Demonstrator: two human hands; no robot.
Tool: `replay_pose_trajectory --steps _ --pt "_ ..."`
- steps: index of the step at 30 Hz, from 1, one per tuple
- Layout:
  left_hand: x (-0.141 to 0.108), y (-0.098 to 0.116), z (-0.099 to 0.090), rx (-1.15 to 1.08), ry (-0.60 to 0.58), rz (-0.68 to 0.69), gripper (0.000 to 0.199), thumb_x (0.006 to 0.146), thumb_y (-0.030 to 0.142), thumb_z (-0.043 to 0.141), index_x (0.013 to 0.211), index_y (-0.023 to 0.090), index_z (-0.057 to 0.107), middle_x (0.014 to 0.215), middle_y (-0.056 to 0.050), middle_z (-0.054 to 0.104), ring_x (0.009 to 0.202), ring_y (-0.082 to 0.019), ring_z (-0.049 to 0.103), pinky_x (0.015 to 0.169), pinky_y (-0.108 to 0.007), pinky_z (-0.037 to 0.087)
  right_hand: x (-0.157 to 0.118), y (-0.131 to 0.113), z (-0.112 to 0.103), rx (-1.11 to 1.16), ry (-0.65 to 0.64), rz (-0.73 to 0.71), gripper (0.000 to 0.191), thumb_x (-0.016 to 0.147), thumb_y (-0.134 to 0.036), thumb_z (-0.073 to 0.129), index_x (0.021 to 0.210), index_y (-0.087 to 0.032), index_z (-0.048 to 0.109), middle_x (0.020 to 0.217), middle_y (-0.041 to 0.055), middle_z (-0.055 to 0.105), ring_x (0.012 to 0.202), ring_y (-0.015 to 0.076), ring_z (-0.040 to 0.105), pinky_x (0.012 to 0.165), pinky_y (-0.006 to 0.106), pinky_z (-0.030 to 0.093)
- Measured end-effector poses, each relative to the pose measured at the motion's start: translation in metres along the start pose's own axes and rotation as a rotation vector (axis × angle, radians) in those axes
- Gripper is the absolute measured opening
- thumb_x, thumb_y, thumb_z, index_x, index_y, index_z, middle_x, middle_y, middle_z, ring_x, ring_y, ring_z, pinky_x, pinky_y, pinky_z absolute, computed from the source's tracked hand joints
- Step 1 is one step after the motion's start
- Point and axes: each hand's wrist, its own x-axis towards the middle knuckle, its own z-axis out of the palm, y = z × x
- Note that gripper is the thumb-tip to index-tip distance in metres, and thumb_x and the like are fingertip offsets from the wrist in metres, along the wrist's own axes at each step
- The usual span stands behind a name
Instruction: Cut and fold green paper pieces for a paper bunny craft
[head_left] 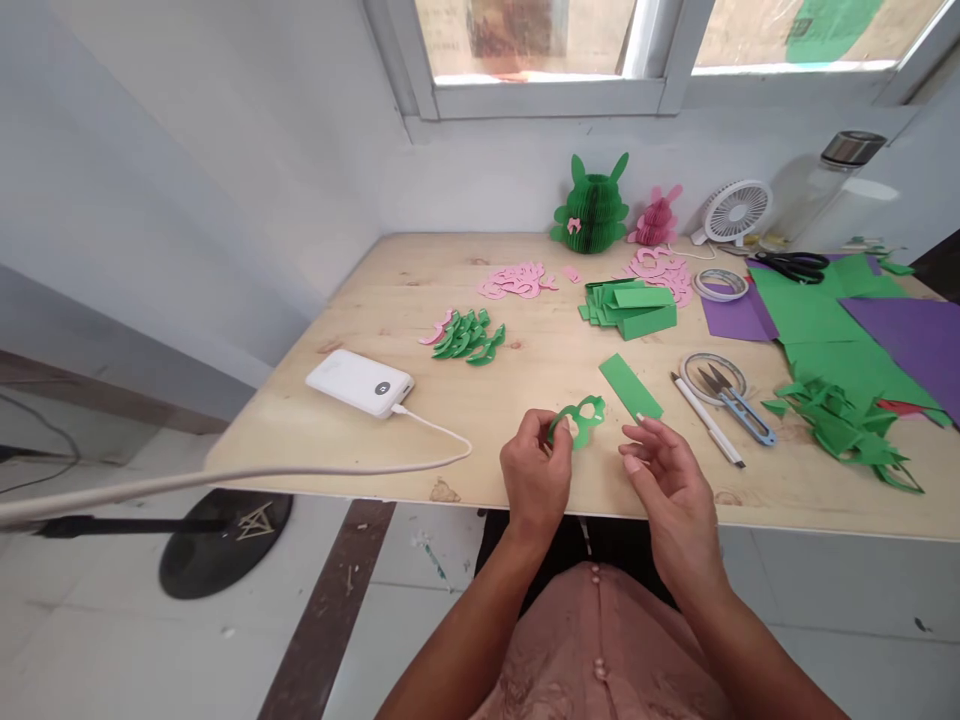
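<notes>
Near the table's front edge, my left hand (537,468) pinches a green paper cutout (587,412) with openings in it. To its right my right hand (673,487) is held with fingers apart, nothing clearly in them. A flat green paper strip (630,386) lies just beyond the right hand. Right of the strip are a white pen (709,422), blue snips (739,403) and a tape roll (694,365). Curved green cutouts (465,337) with a pink one beside them lie to the left. Folded green strips (634,309) are stacked farther back.
A white power bank (360,382) with a cable sits at left. Green scraps (851,425) and green and purple sheets (806,318) lie at right, with black scissors (791,265). By the wall stand a green paper figure (592,212), a pink one (657,220) and a fan (736,212).
</notes>
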Motion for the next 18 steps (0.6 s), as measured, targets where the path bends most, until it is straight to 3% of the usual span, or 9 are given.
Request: replay_pose_trajectory --steps 3,7,13,18 --pt "-0.003 0.002 0.004 -0.061 0.026 -0.013 0.014 0.086 0.029 0.053 0.075 0.02 0.054 0.065 0.004 0.056 0.055 -0.01 0.049 0.056 -0.021 0.037 0.002 0.002 0.013 0.011 -0.023 -0.038 0.06 0.081 -0.033 0.063 0.137 -0.031 0.04 0.119 0.0083 0.059 0.095 0.0177 0.061 0.088 0.04 0.05" --pt "-0.002 0.005 0.009 -0.165 0.054 -0.046 0.013 0.086 0.03 0.053 0.079 0.019 0.054 0.07 0.002 0.058 0.061 -0.011 0.053 0.06 -0.021 0.041 0.01 0.004 0.032 0.006 -0.028 -0.085 0.075 0.08 -0.03 0.064 0.144 -0.035 0.026 0.124 0.0086 0.054 0.094 0.0169 0.06 0.087 0.038 0.051" --pt "0.001 0.005 0.015 -0.327 0.061 -0.136 0.014 0.084 0.031 0.056 0.081 0.018 0.056 0.074 -0.001 0.061 0.07 -0.013 0.057 0.065 -0.023 0.046 0.023 0.007 0.047 -0.005 -0.01 -0.179 0.074 0.081 -0.026 0.061 0.145 -0.035 0.025 0.13 0.0097 0.048 0.082 0.0123 0.061 0.085 0.035 0.053" --pt "0.006 0.006 0.011 -0.526 -0.058 -0.285 0.022 0.076 0.029 0.064 0.094 0.016 0.059 0.078 -0.002 0.065 0.066 -0.013 0.061 0.062 -0.023 0.048 0.045 0.007 0.043 -0.078 -0.065 -0.234 0.071 0.082 -0.023 0.059 0.144 -0.034 0.027 0.132 0.0106 0.047 0.076 0.0121 0.06 0.081 0.036 0.054"
